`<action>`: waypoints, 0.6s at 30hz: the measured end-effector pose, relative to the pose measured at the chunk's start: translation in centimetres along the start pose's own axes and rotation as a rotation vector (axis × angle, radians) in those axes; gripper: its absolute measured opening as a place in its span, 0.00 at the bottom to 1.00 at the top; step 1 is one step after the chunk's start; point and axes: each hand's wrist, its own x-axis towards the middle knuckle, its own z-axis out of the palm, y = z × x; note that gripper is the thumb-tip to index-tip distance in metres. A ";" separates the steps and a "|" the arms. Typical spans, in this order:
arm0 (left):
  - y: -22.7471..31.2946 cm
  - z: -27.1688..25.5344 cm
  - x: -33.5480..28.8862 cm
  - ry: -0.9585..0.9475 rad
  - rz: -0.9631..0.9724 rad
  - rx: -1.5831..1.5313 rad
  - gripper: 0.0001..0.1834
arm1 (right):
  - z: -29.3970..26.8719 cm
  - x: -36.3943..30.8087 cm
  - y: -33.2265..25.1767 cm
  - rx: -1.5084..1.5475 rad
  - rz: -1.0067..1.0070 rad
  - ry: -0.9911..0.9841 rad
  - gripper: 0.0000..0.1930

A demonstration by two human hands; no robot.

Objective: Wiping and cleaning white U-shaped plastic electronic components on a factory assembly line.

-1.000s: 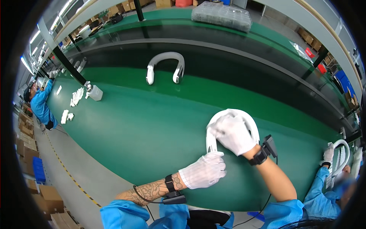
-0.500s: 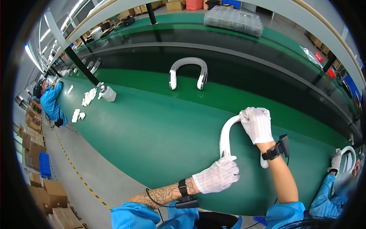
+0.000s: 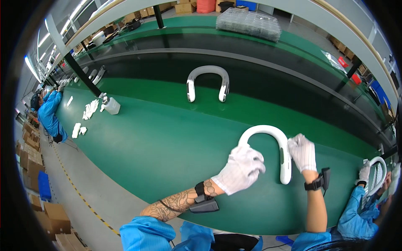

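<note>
A white U-shaped neck fan lies on the green table before me, its curve at the far side and its ends toward me. My left hand, in a white striped glove, covers the fan's left arm with bent fingers closed about it. At the outer edge of the right arm is my gloved right hand, fingers curled in and fingertips at the edge. Whether something small is pinched there is hidden. A second neck fan rests farther off, beside the dark conveyor belt.
A white bottle and crumpled white gloves lie on the left. Stacked clear trays are beyond the belt. At right, a co-worker's gloved hand holds another neck fan; another person works far left.
My right hand has left the fan's curve and come down to the outside of its right arm. The left hand has moved up its arm, and the fan now lies turned more squarely toward me.
</note>
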 end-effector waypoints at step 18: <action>-6.4 2.0 7.6 -0.178 -0.268 0.476 0.21 | 1.8 -3.2 -1.3 0.160 -0.181 0.059 0.08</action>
